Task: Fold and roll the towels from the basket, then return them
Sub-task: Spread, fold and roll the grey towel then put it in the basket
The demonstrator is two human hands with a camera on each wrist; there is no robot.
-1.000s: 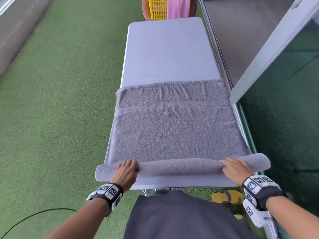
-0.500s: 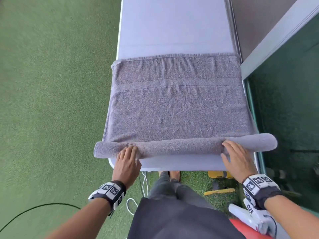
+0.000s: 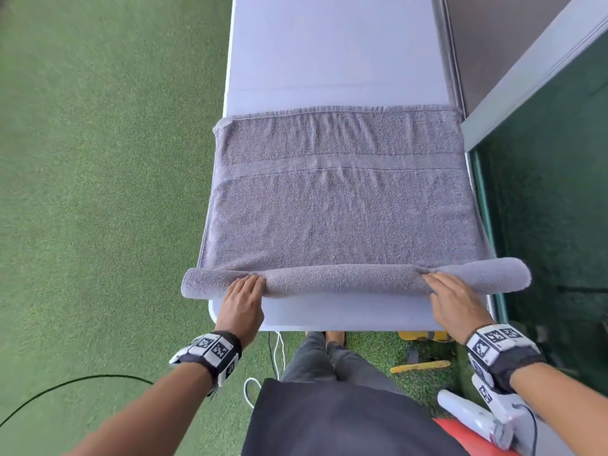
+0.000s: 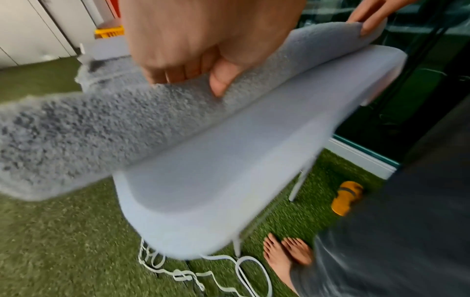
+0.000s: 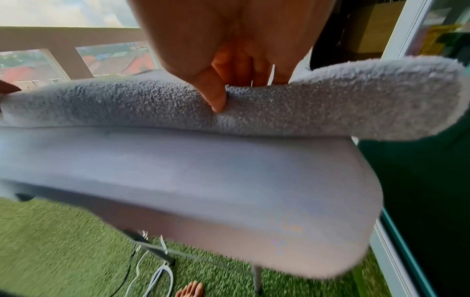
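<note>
A grey towel (image 3: 339, 209) lies flat across the white table (image 3: 329, 54). Its near end is wound into a roll (image 3: 345, 279) that sticks out past both table sides. My left hand (image 3: 245, 287) grips the roll near its left end and my right hand (image 3: 447, 291) near its right end. In the left wrist view the left hand (image 4: 192, 82) has its fingers over the roll (image 4: 101, 124) and its thumb on the near side. The right hand (image 5: 231, 90) holds the roll (image 5: 330, 104) the same way. A yellow basket (image 4: 109, 32) shows beyond the table's far end.
Green turf (image 3: 98, 192) surrounds the table. A glass door and its frame (image 3: 526, 77) run close along the right side. Under the near edge lie a white cord (image 3: 279, 350), yellow objects (image 3: 421, 335) and my bare feet (image 4: 287, 255). A black cable (image 3: 65, 383) curves at lower left.
Both hands have pushed the roll away from me along the table, and it has grown thicker. My head has tilted down, so the basket has left the head view.
</note>
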